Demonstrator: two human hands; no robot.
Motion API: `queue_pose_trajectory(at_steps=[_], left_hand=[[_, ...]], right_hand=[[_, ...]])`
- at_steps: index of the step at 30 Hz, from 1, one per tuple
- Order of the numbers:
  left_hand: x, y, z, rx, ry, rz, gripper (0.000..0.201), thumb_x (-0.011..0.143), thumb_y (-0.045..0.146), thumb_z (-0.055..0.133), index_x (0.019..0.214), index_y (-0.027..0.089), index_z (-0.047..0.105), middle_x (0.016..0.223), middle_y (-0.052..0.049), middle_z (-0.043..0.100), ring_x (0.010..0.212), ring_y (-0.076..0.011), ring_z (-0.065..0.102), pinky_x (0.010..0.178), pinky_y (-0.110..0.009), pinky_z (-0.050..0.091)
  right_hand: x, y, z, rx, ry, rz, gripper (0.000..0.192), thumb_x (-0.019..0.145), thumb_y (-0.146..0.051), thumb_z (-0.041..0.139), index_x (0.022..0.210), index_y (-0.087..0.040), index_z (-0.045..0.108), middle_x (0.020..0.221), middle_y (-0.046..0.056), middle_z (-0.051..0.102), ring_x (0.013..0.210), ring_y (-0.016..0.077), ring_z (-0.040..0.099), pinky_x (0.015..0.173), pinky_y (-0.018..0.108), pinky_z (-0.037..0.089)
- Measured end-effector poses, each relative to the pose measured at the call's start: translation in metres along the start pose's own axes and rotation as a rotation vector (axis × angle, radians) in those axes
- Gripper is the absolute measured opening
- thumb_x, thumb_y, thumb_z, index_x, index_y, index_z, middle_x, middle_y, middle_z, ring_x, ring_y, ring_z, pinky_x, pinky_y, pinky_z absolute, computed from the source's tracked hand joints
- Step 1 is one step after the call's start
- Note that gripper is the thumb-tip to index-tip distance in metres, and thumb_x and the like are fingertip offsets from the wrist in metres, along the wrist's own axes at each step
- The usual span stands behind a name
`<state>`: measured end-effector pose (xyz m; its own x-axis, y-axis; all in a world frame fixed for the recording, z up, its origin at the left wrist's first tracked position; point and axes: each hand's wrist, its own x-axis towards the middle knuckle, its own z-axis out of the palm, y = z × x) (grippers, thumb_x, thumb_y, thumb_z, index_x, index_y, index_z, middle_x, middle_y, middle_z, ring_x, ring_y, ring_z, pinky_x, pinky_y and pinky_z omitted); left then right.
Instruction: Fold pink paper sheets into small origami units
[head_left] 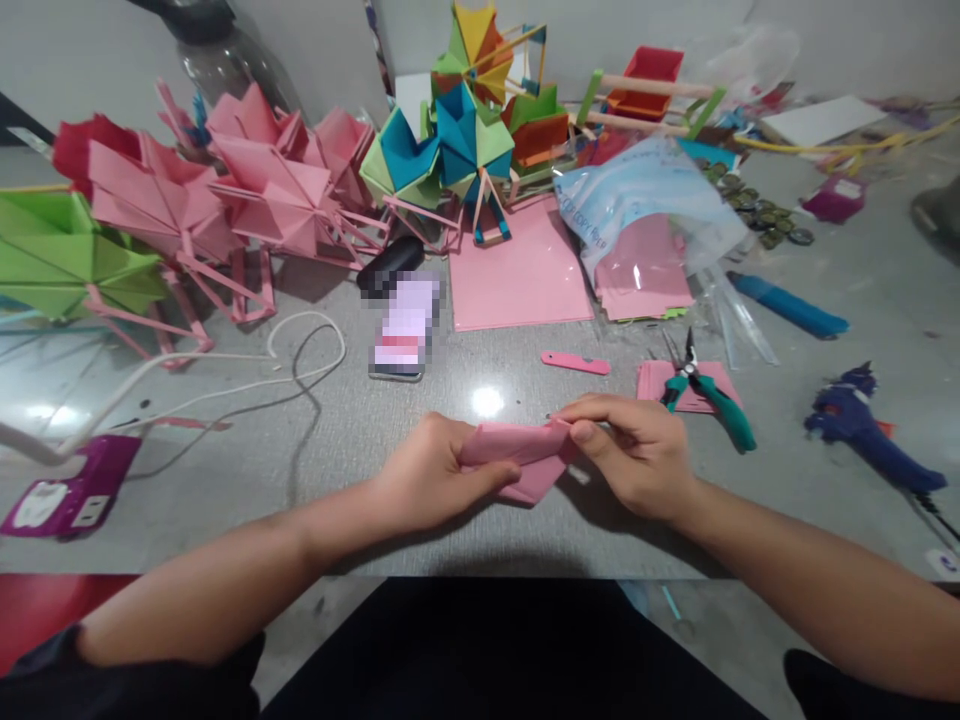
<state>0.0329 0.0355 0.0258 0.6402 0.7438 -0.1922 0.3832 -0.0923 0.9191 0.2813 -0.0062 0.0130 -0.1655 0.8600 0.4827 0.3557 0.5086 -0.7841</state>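
Note:
A folded piece of pink paper is held between both hands just above the front of the grey table. My left hand grips its left end, the thumb lying across the near side. At the upper right corner of the paper, my right hand pinches the edge between thumb and fingers. Beyond the hands lies a small pink cutter. Right of my right hand, green-handled pliers rest on a stack of small pink paper pieces.
Folded paper models, pink, green and multicoloured, crowd the back. Pink sheets, a phone and a plastic bag lie nearer. A blue glue gun is at right, a purple power strip with white cable at left.

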Motion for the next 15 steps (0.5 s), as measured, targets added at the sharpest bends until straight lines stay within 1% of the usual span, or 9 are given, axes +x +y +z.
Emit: queue_pose_trajectory(at_steps=[1, 3, 5, 7, 10, 13, 15], left_hand=[[0.0, 0.001, -0.001, -0.034, -0.003, -0.046, 0.03, 0.091, 0.036, 0.073, 0.068, 0.017, 0.07, 0.06, 0.005, 0.053, 0.056, -0.0094, 0.044, 0.053, -0.023, 0.034], [0.001, 0.002, -0.002, -0.095, -0.009, -0.099, 0.032, 0.09, 0.037, 0.072, 0.065, 0.017, 0.067, 0.059, 0.005, 0.05, 0.056, -0.0093, 0.042, 0.052, -0.024, 0.032], [0.003, 0.003, -0.003, -0.147, -0.019, -0.118, 0.035, 0.087, 0.039, 0.074, 0.061, 0.018, 0.061, 0.059, 0.005, 0.048, 0.056, -0.0089, 0.039, 0.052, -0.023, 0.031], [0.004, 0.005, -0.004, -0.18, -0.038, -0.138, 0.038, 0.084, 0.04, 0.074, 0.06, 0.018, 0.056, 0.059, 0.005, 0.045, 0.056, -0.0085, 0.038, 0.051, -0.023, 0.028], [0.005, 0.01, -0.006, -0.187, -0.081, -0.17, 0.038, 0.083, 0.041, 0.072, 0.06, 0.02, 0.051, 0.058, 0.006, 0.043, 0.054, -0.0079, 0.036, 0.048, -0.022, 0.024], [0.005, 0.014, -0.009, -0.184, -0.096, -0.178, 0.036, 0.083, 0.041, 0.07, 0.061, 0.02, 0.05, 0.058, 0.005, 0.044, 0.053, -0.008, 0.036, 0.047, -0.022, 0.024], [0.005, 0.015, -0.011, -0.174, -0.096, -0.176, 0.036, 0.083, 0.041, 0.07, 0.061, 0.02, 0.051, 0.059, 0.005, 0.044, 0.054, -0.0082, 0.037, 0.047, -0.022, 0.024]], right_hand=[[0.001, 0.001, -0.001, 0.008, -0.038, 0.035, 0.016, 0.106, -0.026, 0.069, 0.094, -0.023, 0.079, 0.079, 0.002, 0.082, 0.071, 0.0174, 0.077, 0.067, 0.029, 0.06], [0.003, 0.003, -0.004, 0.014, -0.113, 0.098, 0.024, 0.105, -0.03, 0.07, 0.084, -0.022, 0.075, 0.07, 0.0, 0.075, 0.061, 0.0152, 0.069, 0.059, 0.027, 0.053], [0.004, 0.004, -0.006, 0.001, -0.137, 0.153, 0.034, 0.107, -0.034, 0.067, 0.076, -0.021, 0.07, 0.063, -0.001, 0.068, 0.055, 0.0135, 0.061, 0.055, 0.027, 0.047], [0.004, 0.004, -0.007, -0.019, -0.131, 0.185, 0.039, 0.108, -0.038, 0.064, 0.073, -0.021, 0.066, 0.061, -0.002, 0.062, 0.054, 0.0128, 0.056, 0.054, 0.027, 0.044], [0.004, 0.003, -0.007, -0.047, -0.117, 0.212, 0.042, 0.109, -0.043, 0.063, 0.072, -0.021, 0.064, 0.06, -0.002, 0.059, 0.054, 0.0125, 0.054, 0.053, 0.027, 0.041], [0.005, 0.002, -0.007, -0.046, -0.091, 0.235, 0.041, 0.108, -0.044, 0.063, 0.073, -0.021, 0.064, 0.059, -0.003, 0.058, 0.054, 0.0122, 0.052, 0.053, 0.027, 0.039], [0.007, 0.001, -0.009, -0.016, -0.092, 0.271, 0.042, 0.106, -0.044, 0.064, 0.071, -0.021, 0.064, 0.06, -0.003, 0.058, 0.055, 0.0126, 0.053, 0.055, 0.027, 0.041]])
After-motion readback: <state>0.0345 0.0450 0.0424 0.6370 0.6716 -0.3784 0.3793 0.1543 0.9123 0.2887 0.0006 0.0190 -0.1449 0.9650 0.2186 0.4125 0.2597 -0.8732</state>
